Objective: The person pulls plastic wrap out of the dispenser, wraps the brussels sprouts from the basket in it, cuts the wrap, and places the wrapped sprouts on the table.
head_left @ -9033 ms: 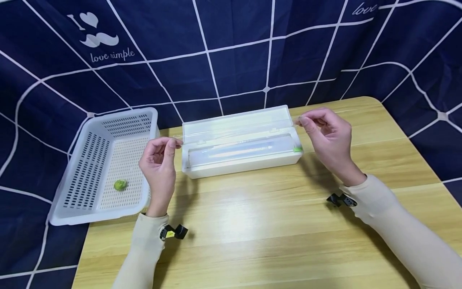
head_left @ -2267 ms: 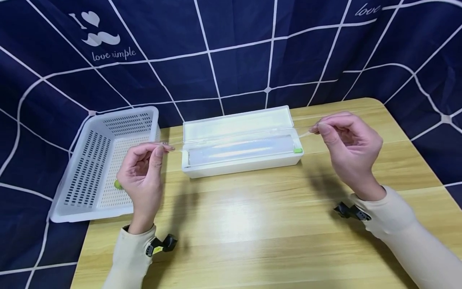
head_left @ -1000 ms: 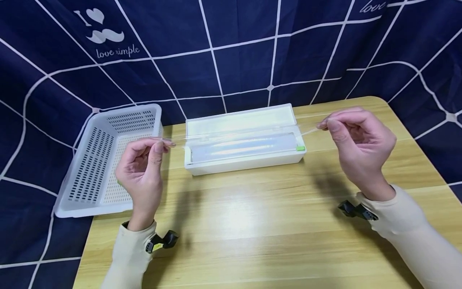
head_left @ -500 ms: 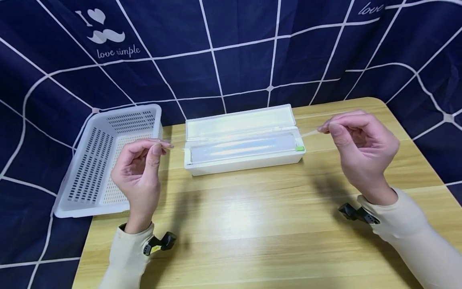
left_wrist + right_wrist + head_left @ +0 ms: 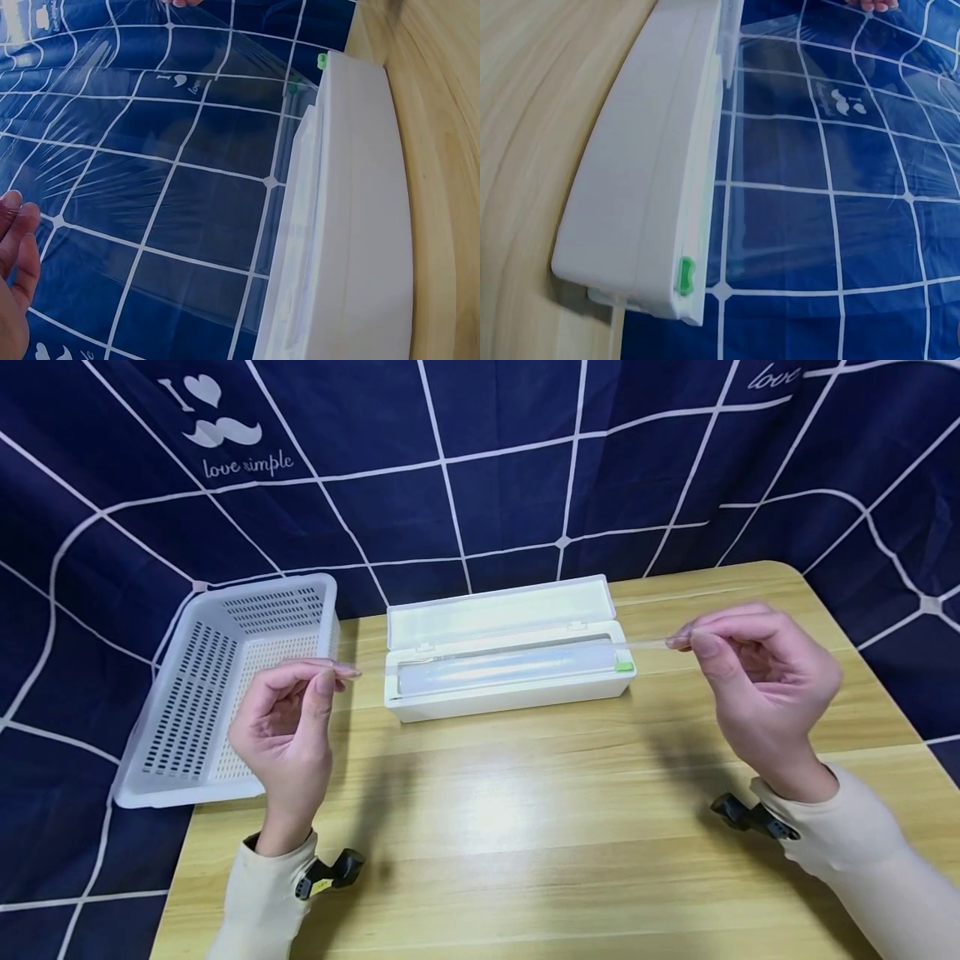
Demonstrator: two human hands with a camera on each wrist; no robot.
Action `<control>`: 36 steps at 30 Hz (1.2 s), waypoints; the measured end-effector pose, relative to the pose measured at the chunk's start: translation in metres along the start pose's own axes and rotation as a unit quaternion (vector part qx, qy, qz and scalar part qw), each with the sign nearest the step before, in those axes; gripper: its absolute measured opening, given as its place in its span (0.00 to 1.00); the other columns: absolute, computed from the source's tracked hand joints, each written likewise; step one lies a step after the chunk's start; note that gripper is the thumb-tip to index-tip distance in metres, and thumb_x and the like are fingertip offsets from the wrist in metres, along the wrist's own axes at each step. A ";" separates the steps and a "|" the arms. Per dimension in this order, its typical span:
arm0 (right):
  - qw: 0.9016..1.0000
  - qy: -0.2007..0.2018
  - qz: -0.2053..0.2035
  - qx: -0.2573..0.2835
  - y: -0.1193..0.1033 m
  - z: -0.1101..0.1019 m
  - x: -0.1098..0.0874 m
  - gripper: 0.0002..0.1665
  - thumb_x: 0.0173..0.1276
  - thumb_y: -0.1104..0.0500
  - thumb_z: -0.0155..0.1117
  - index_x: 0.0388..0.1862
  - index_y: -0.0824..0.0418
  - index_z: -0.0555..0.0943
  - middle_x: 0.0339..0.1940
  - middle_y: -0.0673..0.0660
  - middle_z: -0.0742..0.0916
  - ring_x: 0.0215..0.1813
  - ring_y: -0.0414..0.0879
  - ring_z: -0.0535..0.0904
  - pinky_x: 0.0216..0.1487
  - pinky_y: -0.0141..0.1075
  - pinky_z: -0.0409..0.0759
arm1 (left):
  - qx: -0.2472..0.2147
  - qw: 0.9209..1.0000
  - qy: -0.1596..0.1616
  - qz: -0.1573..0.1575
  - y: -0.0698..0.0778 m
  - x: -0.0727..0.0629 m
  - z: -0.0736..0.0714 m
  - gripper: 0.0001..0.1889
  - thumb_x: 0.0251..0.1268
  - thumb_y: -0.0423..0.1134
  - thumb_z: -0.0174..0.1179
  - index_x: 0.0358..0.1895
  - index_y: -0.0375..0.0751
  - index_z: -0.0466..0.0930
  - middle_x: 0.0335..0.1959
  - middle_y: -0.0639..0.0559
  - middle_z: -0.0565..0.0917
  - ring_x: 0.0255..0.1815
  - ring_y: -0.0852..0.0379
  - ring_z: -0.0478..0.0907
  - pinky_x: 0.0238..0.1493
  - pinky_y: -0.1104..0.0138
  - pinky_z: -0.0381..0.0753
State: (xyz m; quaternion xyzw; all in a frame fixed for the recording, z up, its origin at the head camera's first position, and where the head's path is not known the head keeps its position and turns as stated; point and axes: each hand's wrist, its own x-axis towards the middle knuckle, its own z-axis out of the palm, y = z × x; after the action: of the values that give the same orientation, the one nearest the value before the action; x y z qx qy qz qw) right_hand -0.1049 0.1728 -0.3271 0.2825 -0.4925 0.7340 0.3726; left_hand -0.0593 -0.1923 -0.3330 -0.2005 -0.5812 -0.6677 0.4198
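My left hand [image 5: 288, 722] pinches one corner of a sheet of clear cling film [image 5: 97, 161] between thumb and fingers. The opposite corner is pinched by my right hand [image 5: 768, 693]. Between them the film runs across the white dispenser box [image 5: 510, 700], whose lid [image 5: 498, 614] stands up at the back. Inside the box lies the shiny film roll [image 5: 510, 667], and a green cutter slider [image 5: 624, 667] sits at its right end. In both wrist views the sheet is stretched up from the box, with creases fanning near my left fingers [image 5: 26, 221].
To the left stands a white perforated plastic basket [image 5: 202, 795], partly covered by my left hand. The wooden table [image 5: 480, 860] extends in front of the box. A dark blue cloth [image 5: 510, 502] with white lines hangs behind the table.
Since the earliest frame both hands have moved apart and nearer to me, drawing the film off the box. My left hand now hides the small green ball in the basket. Lately both hands dropped slightly.
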 end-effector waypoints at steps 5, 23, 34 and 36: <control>1.000 -0.003 -0.002 0.007 -0.003 -0.001 -0.004 0.11 0.66 0.77 0.75 0.29 0.84 0.80 0.29 0.69 0.88 0.35 0.51 0.89 0.36 0.24 0.80 | -0.003 1.000 -0.003 0.001 0.002 -0.004 -0.001 0.12 0.71 0.22 0.69 0.38 0.13 0.77 0.35 0.32 0.88 0.36 0.47 0.87 0.44 0.65 0.84; 0.995 -0.049 -0.035 0.079 -0.011 -0.009 -0.025 0.13 0.65 0.80 0.74 0.30 0.87 0.77 0.30 0.75 0.88 0.39 0.54 0.91 0.46 0.33 0.88 | -0.048 0.998 -0.035 0.016 0.013 -0.021 -0.010 0.09 0.71 0.18 0.67 0.38 0.11 0.77 0.37 0.31 0.88 0.41 0.45 0.89 0.49 0.64 0.86; 0.991 -0.078 -0.052 0.095 -0.023 -0.015 -0.038 0.12 0.63 0.81 0.74 0.29 0.88 0.77 0.30 0.76 0.88 0.40 0.56 0.92 0.43 0.31 0.87 | -0.061 0.994 -0.082 0.047 0.020 -0.028 -0.013 0.01 0.68 0.13 0.61 0.39 0.13 0.81 0.37 0.28 0.88 0.44 0.45 0.90 0.54 0.62 0.87; 0.991 -0.085 -0.052 0.090 -0.024 -0.016 -0.040 0.12 0.63 0.81 0.74 0.29 0.88 0.77 0.31 0.75 0.89 0.41 0.55 0.92 0.42 0.29 0.86 | -0.057 0.993 -0.090 0.047 0.021 -0.030 -0.015 0.01 0.69 0.13 0.61 0.38 0.13 0.81 0.37 0.29 0.88 0.45 0.45 0.90 0.54 0.62 0.87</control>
State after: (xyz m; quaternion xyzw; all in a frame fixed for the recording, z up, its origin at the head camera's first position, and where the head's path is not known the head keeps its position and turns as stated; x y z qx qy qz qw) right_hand -0.0634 0.1831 -0.3516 0.4014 -0.4386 0.7285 0.3403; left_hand -0.0228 -0.1959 -0.3463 -0.3099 -0.5677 -0.6586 0.3846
